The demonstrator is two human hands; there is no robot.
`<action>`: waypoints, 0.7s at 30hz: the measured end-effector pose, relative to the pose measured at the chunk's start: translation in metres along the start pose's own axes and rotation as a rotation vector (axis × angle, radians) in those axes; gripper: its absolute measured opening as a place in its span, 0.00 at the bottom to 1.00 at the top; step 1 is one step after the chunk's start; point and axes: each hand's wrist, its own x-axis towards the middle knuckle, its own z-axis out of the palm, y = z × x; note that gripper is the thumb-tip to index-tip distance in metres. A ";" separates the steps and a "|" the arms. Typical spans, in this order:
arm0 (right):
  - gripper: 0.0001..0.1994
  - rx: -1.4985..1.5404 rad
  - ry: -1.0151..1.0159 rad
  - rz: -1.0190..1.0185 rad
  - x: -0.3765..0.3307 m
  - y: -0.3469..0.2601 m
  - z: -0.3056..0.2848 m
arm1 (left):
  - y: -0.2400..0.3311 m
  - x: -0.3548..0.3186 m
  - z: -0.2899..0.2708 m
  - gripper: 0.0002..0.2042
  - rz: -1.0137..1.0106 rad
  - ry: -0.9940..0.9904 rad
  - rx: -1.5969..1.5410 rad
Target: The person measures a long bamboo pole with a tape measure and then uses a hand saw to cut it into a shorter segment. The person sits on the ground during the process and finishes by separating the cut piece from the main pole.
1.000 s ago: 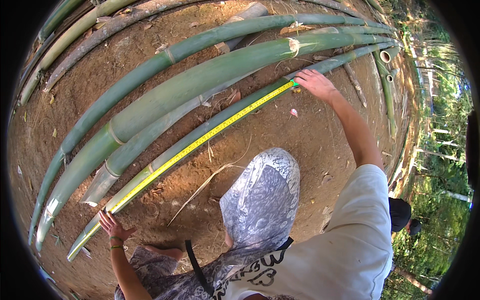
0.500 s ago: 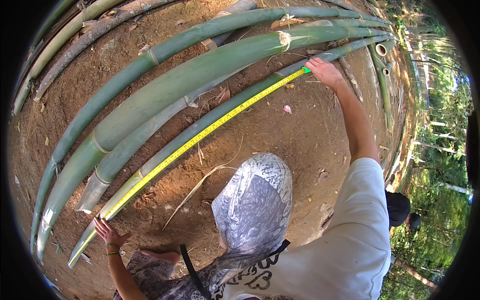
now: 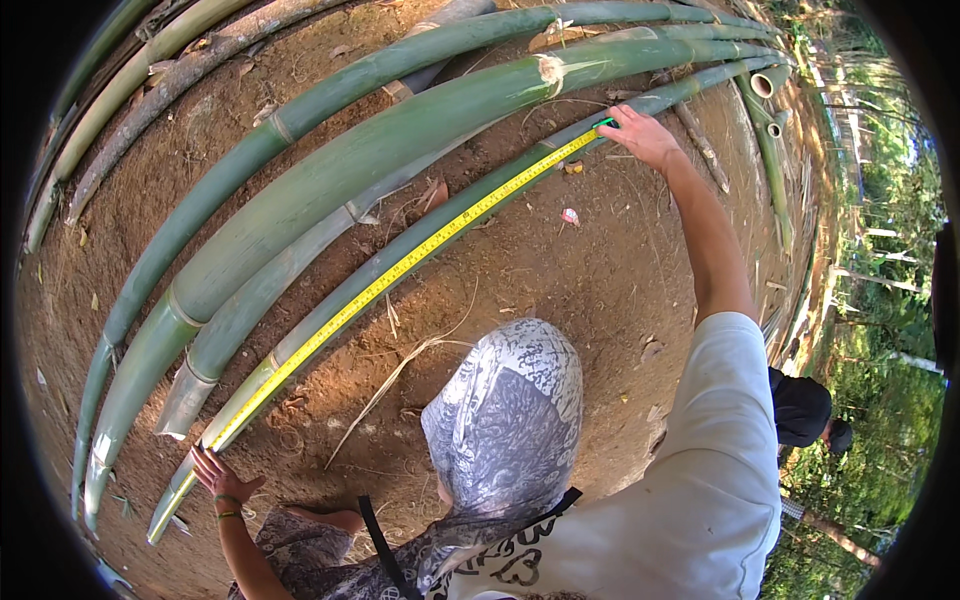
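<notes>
A yellow tape measure (image 3: 400, 268) stretches along a slim green bamboo pole (image 3: 410, 236), the nearest of several. At the pole's far right part, my right hand (image 3: 642, 138) is closed around the tape's green and black case, which its fingers partly cover. My left hand (image 3: 222, 478) rests on the pole near its lower left end, fingers stretched out over the tape and thumb apart. By its fingertips is a small dark spot that I cannot make out. Some of the tape runs on past this hand towards the pole's cut end.
Thicker bamboo poles (image 3: 350, 165) lie beyond, over brown soil (image 3: 590, 270). Older poles and a branch (image 3: 180, 110) are at upper left, hollow cut ends (image 3: 762, 86) at upper right. Patterned cloth (image 3: 515, 410) bulges up lower middle. A person in dark clothing (image 3: 800, 410) is at right.
The view has shifted slightly, so the poles appear a little moved. Both hands keep nearly the same places along the slim pole, and the tape stays stretched between them.
</notes>
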 end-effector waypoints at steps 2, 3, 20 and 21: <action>0.25 0.000 -0.004 0.002 -0.001 0.000 0.002 | -0.001 0.001 0.002 0.85 -0.013 -0.004 0.006; 0.25 -0.010 -0.001 -0.005 -0.002 0.000 0.002 | 0.000 0.000 0.001 0.85 -0.021 -0.005 0.008; 0.28 -0.073 -0.003 -0.114 0.007 -0.002 -0.011 | 0.000 -0.007 -0.012 0.88 -0.028 -0.051 0.011; 0.28 -0.069 -0.010 -0.111 0.008 -0.001 -0.011 | -0.001 -0.007 -0.011 0.88 -0.025 -0.039 0.011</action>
